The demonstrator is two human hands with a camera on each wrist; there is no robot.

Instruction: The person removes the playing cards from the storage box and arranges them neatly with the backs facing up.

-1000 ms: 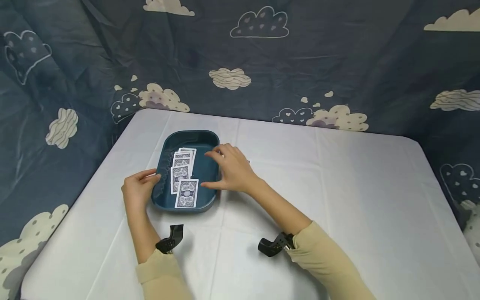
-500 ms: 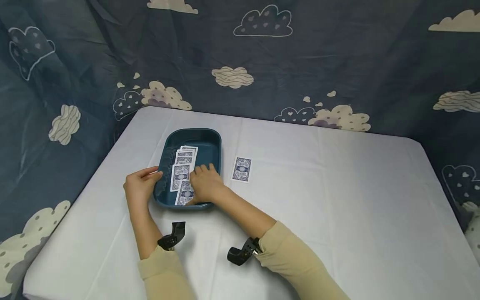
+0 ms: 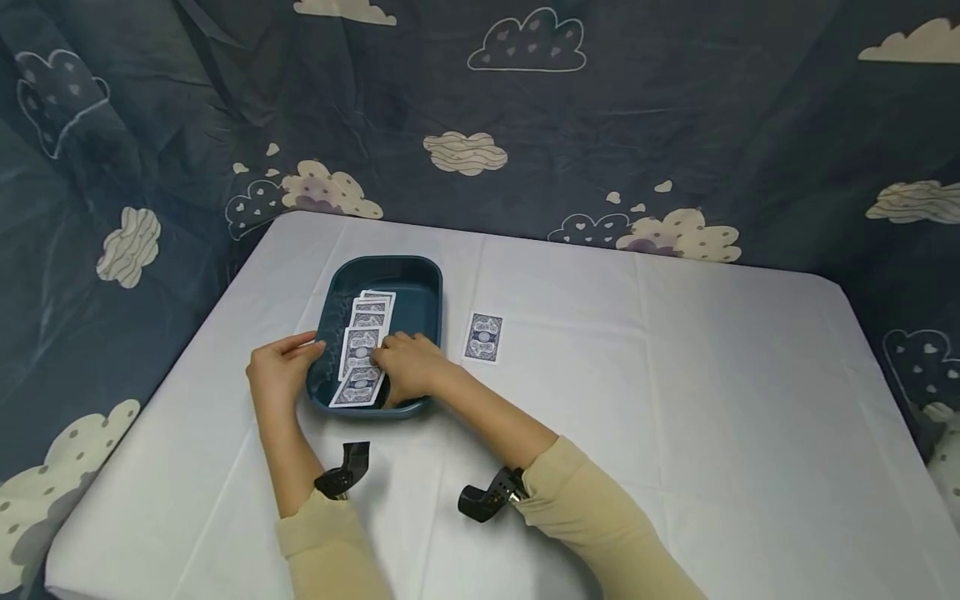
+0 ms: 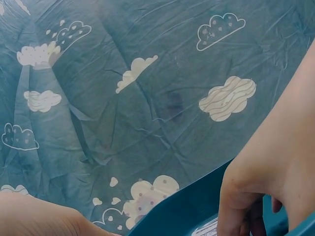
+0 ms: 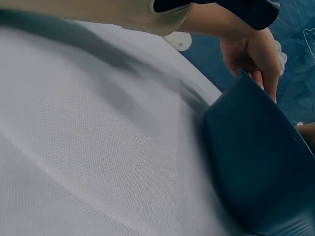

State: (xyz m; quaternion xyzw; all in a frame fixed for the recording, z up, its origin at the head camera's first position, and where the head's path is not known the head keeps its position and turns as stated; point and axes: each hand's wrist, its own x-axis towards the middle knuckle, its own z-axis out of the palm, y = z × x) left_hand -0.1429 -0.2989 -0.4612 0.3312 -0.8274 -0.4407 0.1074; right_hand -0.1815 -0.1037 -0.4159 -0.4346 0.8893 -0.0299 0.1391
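A dark teal tray (image 3: 431, 292) stands on the left part of the table, with several blue-backed playing cards (image 3: 362, 346) overlapping in a column inside it. My left hand (image 3: 279, 379) holds the tray's left rim between thumb and fingers; the right wrist view also shows this hand (image 5: 256, 56) at the rim. Reaching over the right wall, my right hand (image 3: 411, 367) has curled fingers at the right edge of the front playing card (image 3: 358, 388). That card lies askew, its right side by the fingers; their tips are hidden.
One more blue-backed card (image 3: 483, 338) lies face down on the white tablecloth (image 3: 675, 400), right of the tray. A dark cloud-patterned curtain (image 3: 480, 108) hangs behind and beside the table. Black wrist mounts (image 3: 491, 496) stick out from both forearms.
My right hand left the single card on the tablecloth and moved left into the tray. The front card has turned and shifted left. My left hand stays at the rim.
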